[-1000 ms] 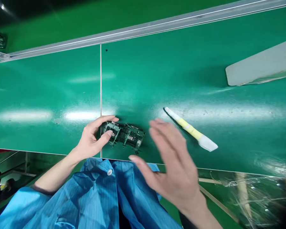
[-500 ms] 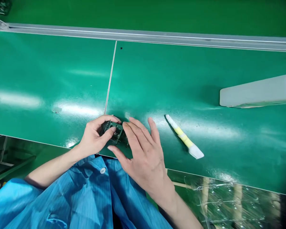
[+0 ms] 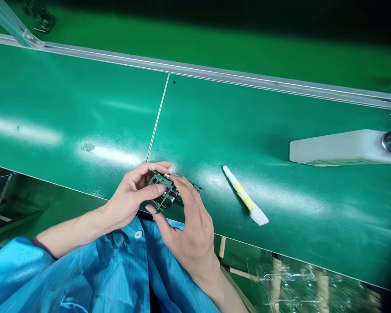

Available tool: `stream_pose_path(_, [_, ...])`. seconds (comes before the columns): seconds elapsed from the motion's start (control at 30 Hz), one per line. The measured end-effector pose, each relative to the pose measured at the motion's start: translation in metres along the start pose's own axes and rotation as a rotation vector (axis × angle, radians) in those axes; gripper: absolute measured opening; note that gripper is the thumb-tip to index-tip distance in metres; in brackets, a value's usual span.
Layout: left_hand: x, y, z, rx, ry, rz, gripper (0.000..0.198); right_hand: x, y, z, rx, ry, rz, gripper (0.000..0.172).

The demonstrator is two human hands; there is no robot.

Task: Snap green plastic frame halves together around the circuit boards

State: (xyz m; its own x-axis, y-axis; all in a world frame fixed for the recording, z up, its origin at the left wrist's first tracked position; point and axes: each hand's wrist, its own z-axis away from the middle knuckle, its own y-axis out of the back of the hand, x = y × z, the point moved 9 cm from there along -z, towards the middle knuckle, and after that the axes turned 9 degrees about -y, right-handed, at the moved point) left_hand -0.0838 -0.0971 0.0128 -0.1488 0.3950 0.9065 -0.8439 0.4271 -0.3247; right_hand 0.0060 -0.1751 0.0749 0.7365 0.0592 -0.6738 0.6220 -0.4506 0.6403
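Fingers of the left hand and the right hand are closed around a dark green circuit board assembly, which is held tilted at the near side of the worktop, just in front of the body; whether its underside is supported by the surface cannot be told. Most of the view is taken up by the green worktop, bordered along its far side by a long metal rail and crossed by a pale seam. Along the lower left, a blue garment is worn. At the right, well apart from the hands, a white container is placed on the worktop. Between it and the hands, a slim stick, wrapped in yellow at the middle and white at both ends, is laid slantwise. On the smaller circuit board assembly, the upper face is covered partly by the left thumb, and the right portion is hidden behind the right hand, with a thin end left exposed beyond it. A white button is set on the garment, and a tiny dark speck is seen near the seam's far end.
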Motion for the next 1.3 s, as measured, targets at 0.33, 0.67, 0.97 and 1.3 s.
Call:
stream_pose_path(0.33, [-0.004, -0.005, 0.005, 0.040, 0.051, 0.024, 0.022, 0.004, 0.003, 0.007, 0.013, -0.013, -0.005, 0.051])
stream_pose_path(0.67, [0.004, -0.011, 0.004, -0.031, 0.075, 0.012, 0.030, -0.002, 0.002, 0.014, 0.073, 0.080, 0.070, 0.066])
stream_pose_path(0.97, [0.013, -0.011, 0.001, -0.105, -0.015, 0.010, 0.027, 0.007, 0.009, 0.012, 0.070, -0.073, -0.043, 0.060])
stream_pose_path(1.3, [0.020, -0.006, 0.004, -0.050, -0.168, -0.108, 0.017, 0.005, 0.014, 0.008, 0.029, -0.041, -0.043, 0.053])
